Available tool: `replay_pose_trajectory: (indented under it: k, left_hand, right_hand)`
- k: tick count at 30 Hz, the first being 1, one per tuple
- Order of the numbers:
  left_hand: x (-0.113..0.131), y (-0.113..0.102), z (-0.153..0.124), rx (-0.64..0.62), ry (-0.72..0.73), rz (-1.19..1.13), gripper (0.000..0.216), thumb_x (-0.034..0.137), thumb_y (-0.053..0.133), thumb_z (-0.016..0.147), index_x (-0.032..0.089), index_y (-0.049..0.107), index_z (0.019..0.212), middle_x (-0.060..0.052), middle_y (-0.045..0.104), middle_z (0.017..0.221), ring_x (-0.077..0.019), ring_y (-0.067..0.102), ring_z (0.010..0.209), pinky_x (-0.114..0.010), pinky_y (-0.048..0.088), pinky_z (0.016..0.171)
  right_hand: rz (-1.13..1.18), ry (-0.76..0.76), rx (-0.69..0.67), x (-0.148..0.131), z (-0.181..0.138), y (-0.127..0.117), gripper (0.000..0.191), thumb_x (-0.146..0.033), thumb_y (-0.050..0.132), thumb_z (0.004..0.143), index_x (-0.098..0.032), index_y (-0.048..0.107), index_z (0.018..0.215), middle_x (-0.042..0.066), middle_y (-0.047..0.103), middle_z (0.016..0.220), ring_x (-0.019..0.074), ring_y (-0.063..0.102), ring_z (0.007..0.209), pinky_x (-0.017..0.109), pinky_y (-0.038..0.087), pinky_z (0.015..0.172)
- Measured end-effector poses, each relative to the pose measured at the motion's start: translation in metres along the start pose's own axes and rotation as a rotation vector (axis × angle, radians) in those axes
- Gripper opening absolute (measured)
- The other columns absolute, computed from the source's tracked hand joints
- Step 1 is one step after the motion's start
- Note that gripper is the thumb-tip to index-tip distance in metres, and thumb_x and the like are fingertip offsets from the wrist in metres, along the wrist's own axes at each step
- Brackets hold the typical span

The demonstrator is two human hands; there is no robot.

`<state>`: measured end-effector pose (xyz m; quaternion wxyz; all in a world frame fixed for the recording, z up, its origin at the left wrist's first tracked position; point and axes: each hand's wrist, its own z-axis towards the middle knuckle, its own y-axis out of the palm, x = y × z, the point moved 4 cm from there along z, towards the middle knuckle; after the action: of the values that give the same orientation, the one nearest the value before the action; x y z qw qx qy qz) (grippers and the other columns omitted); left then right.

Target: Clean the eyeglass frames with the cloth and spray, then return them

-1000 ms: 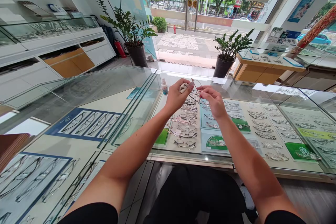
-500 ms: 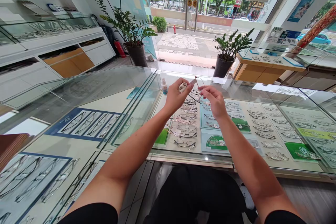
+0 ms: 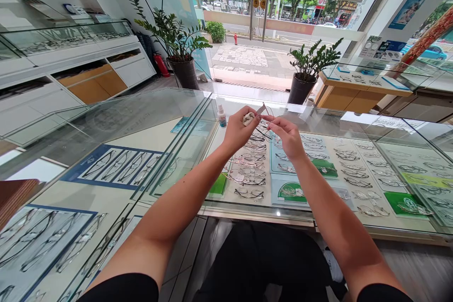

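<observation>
Above the glass counter, my left hand (image 3: 239, 128) is closed round a crumpled pale cloth (image 3: 248, 118) and one side of a pair of thin-rimmed eyeglasses (image 3: 269, 109). A flat tag-like piece (image 3: 261, 109) shows at its fingertips. My right hand (image 3: 288, 138) meets it from the other side, thumb and fingers pinched at the eyeglasses. Exactly which part the right fingers grip is too small to tell. A small spray bottle (image 3: 222, 117) stands upright on the glass, just left of my left hand.
Rows of eyeglasses (image 3: 249, 180) lie inside the glass display counter (image 3: 244, 211) beneath my hands. More frames sit on a blue-edged tray (image 3: 116, 166) to the left. Potted plants (image 3: 184, 74) flank the glass door beyond the counter.
The eyeglasses have turned, so their rims look narrower now. My right fingers have shifted slightly left, closer to my left hand. The spray bottle has not moved.
</observation>
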<state>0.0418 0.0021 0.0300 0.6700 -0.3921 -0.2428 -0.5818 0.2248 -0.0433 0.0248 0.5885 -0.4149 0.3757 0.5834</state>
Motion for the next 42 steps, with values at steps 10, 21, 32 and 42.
replay_pose_trajectory:
  k: [10, 21, 32, 42]
  left_hand:
    - [0.003, -0.0003, -0.0005, -0.012, 0.021, 0.015, 0.032, 0.053, 0.074, 0.102, 0.024, 0.067, 0.089, 0.003, 0.063, 0.07, -0.0139, 0.054, 0.062, -0.03, 0.041, 0.059]
    - [-0.0004, 0.0006, -0.0008, -0.002, 0.029, 0.011, 0.025, 0.046, 0.072, 0.102, 0.024, 0.068, 0.09, 0.001, 0.066, 0.074, -0.0144, 0.054, 0.065, -0.031, 0.041, 0.061]
    - [-0.0029, 0.0021, -0.0018, -0.026, -0.009, 0.046, 0.027, 0.047, 0.071, 0.101, 0.023, 0.065, 0.089, 0.003, 0.06, 0.07, -0.0138, 0.048, 0.062, -0.029, 0.035, 0.059]
    - [-0.0048, 0.0026, -0.0021, -0.033, 0.002, 0.045, 0.027, 0.048, 0.071, 0.101, 0.023, 0.066, 0.092, 0.002, 0.063, 0.074, -0.0141, 0.051, 0.066, -0.029, 0.037, 0.064]
  right_hand:
    - [-0.039, -0.002, -0.058, 0.007, 0.0008, 0.0018, 0.027, -0.052, 0.073, 0.1, -0.029, 0.076, 0.087, 0.005, 0.08, 0.11, 0.0306, 0.066, 0.137, 0.052, 0.046, 0.123]
    - [-0.015, 0.01, -0.098, 0.0055, -0.0003, 0.0038, 0.025, -0.048, 0.073, 0.1, -0.026, 0.073, 0.087, 0.009, 0.074, 0.144, 0.0312, 0.061, 0.145, 0.052, 0.046, 0.124]
    - [-0.077, -0.043, 0.027, 0.0023, -0.0016, 0.0018, 0.02, -0.042, 0.075, 0.095, -0.026, 0.075, 0.084, 0.009, 0.061, 0.146, 0.0306, 0.061, 0.137, 0.052, 0.051, 0.118]
    - [-0.028, 0.021, -0.058, 0.0043, -0.0005, 0.0062, 0.026, -0.047, 0.077, 0.092, -0.025, 0.073, 0.08, 0.009, 0.067, 0.13, 0.0299, 0.063, 0.129, 0.05, 0.057, 0.111]
